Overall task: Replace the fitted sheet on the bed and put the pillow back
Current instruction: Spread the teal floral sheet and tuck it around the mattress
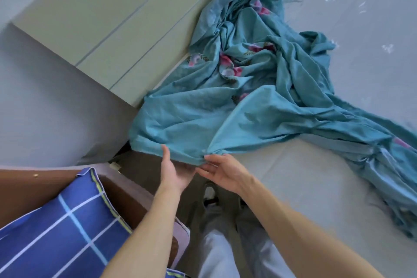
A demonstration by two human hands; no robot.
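Upper left of the frame: pale green wardrobe (94, 18) with grooved door fronts. Lower centre: dark floor (144, 171); black-and-white shoe (211, 194).

bare forearms (144, 232), pale grey trousers (216, 244), seemingly dark shoes (211, 194) with white.

Sheet (259, 97) bunched on mattress (304, 187), far-right, trailing right. Headboard (101, 25) far-left of it. Pillow (58, 228) near-left, beside the bed. Both hands at sheet's near edge: left hand (176, 171), right hand (223, 170).
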